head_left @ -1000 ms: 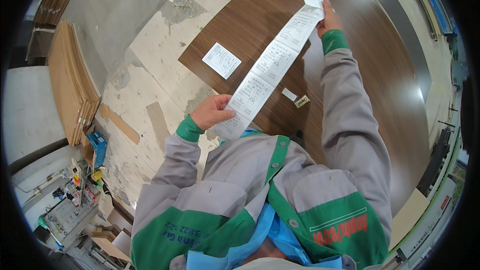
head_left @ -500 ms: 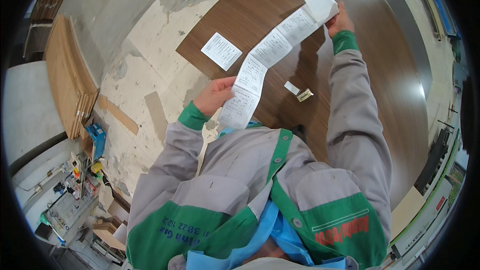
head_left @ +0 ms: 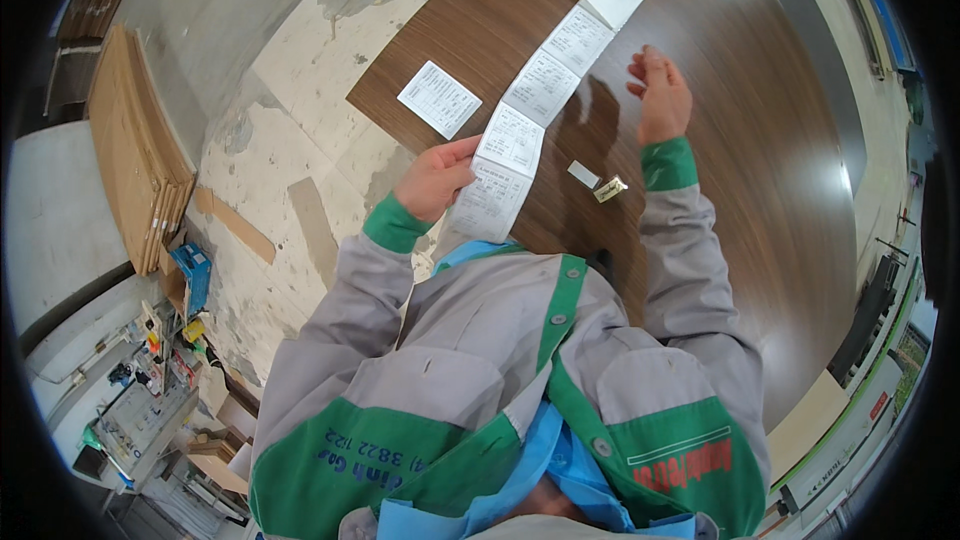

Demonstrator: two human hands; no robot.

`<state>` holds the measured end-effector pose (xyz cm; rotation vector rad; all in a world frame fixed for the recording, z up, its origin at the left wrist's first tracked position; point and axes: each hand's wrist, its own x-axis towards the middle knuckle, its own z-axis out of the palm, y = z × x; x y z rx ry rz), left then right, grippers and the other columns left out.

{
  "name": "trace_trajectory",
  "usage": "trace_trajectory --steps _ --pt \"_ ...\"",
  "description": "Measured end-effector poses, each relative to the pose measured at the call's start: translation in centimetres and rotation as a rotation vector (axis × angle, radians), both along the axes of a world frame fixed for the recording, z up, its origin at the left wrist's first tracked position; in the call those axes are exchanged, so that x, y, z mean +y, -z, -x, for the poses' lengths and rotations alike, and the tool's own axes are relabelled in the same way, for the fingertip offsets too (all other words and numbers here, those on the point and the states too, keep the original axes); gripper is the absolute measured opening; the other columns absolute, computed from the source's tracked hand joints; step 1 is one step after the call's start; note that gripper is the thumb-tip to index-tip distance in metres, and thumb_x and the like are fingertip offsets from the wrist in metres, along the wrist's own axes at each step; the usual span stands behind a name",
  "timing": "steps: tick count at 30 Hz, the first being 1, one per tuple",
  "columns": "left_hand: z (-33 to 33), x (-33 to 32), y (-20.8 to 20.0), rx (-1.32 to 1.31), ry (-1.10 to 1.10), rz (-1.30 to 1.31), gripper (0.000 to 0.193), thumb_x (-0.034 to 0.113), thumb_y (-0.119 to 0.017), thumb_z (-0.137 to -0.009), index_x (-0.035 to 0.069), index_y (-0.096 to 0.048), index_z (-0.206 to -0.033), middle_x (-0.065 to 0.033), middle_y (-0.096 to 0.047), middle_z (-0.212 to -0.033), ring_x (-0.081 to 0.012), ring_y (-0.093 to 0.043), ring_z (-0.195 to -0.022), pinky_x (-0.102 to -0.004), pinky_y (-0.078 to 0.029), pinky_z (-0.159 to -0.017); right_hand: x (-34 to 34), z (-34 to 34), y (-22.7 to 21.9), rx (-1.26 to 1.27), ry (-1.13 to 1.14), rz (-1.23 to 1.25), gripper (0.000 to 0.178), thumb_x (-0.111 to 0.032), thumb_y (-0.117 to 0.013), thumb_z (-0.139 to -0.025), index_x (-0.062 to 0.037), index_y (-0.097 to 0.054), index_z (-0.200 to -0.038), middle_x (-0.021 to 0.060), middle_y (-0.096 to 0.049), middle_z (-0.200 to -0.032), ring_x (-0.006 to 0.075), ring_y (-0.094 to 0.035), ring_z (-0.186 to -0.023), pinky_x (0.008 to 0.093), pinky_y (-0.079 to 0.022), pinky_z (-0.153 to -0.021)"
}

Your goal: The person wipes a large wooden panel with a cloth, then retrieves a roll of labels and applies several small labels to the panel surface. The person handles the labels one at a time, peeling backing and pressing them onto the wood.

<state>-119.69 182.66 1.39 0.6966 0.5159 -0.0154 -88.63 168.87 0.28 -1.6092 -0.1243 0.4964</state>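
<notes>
A long white paper strip (head_left: 541,88), creased into several printed panels, stretches from near my lap to the far part of the brown table (head_left: 740,200). My left hand (head_left: 436,178) pinches its left edge near the close end. The strip's far end panel is bent up and blank. My right hand (head_left: 661,98) is off the paper, to its right above the table, fingers apart and slightly curled, holding nothing. Left of the strip lies a separate printed white sheet (head_left: 439,100). A small white piece (head_left: 583,174) and a small gold packet (head_left: 610,189) rest to its right.
Flattened cardboard sheets (head_left: 135,155) lean at the left, near a blue box (head_left: 191,275). Below them stands a cluttered bench (head_left: 140,410). The table's left edge borders a worn, stained floor (head_left: 300,90). Long equipment (head_left: 850,420) runs along the right side.
My right hand has let go of the strip's far end and drawn back toward me. The far end has shifted slightly left. My left hand still grips the near part.
</notes>
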Motion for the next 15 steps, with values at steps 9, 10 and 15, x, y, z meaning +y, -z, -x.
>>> trace_trajectory --steps 9,10,15 --pt "1.9 0.3 1.2 0.178 0.136 -0.257 0.056 -0.005 -0.046 -0.094 -0.006 -0.043 -0.150 -0.0119 -0.064 -0.131 -0.0162 -0.065 -0.115 -0.0290 -0.052 -0.098 -0.9 8.1 0.1 -0.421 -0.525 0.201 0.023 -0.013 -0.070 -0.094 -0.0039 -0.071 -0.115 0.0096 -0.073 -0.107 0.0224 -0.066 -0.104 0.0365 -0.053 -0.092" --pt "2.2 0.3 1.5 0.207 0.141 -0.265 0.055 -0.004 -0.046 -0.094 -0.005 -0.044 -0.149 -0.0114 -0.065 -0.131 -0.0156 -0.065 -0.114 -0.0288 -0.051 -0.098 -0.5 8.3 0.1 -0.630 -0.604 0.242 0.024 -0.011 -0.070 -0.092 -0.0055 -0.071 -0.116 0.0107 -0.073 -0.109 0.0251 -0.066 -0.107 0.0387 -0.052 -0.094" --pt "3.1 0.3 2.4 0.211 0.187 -0.384 0.052 -0.004 -0.044 -0.094 -0.002 -0.052 -0.145 -0.0097 -0.067 -0.128 -0.0138 -0.064 -0.113 -0.0286 -0.051 -0.099 3.6 9.4 0.5 -1.280 -0.940 0.394 0.033 -0.017 -0.069 -0.090 -0.0120 -0.069 -0.122 0.0164 -0.051 -0.148 0.0388 -0.041 -0.143 0.0500 -0.034 -0.119"
